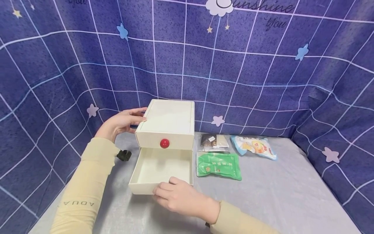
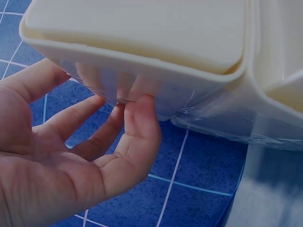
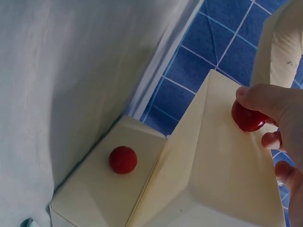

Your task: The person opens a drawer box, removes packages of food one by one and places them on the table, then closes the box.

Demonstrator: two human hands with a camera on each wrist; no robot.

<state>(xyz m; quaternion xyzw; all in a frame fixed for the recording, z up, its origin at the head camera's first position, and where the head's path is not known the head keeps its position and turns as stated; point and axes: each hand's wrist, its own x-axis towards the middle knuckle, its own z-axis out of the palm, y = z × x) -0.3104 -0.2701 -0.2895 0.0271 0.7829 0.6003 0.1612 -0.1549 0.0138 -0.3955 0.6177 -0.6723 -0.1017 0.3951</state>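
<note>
1. A white drawer cabinet (image 1: 170, 115) stands on the grey tabletop (image 1: 277, 195), left of the middle and close to the far edge.
2. Its upper drawer (image 1: 149, 139) sits closed, with a round red knob (image 1: 164, 143) on the front.
3. Its lower drawer (image 1: 143, 188) is pulled out toward the near edge of the tabletop, the pale inside showing.
4. The right hand (image 1: 182, 198) is at the front of the lower drawer. The right wrist view shows the thumb and fingers pinching that drawer's lower knob (image 3: 248, 116), also red and round.
5. The left hand (image 1: 121, 123) touches the cabinet's left side near the top, on the side of the tabletop's left edge. Its fingers are apart and gently bent, tips against the glossy side, not wrapped round anything.
6. Just right of the cabinet lies a green packet (image 1: 218, 165) with pale printing.
7. Beyond it, near the far edge, is a clear-and-dark packet (image 1: 214, 142) with a small white label.
8. A blue-and-white packet (image 1: 254, 147) lies toward the far right corner, slanted, with fruit-like pictures on it.
9. Behind the far edge hangs a blue curtain (image 1: 233, 65) with pale grid lines and stars.
</note>
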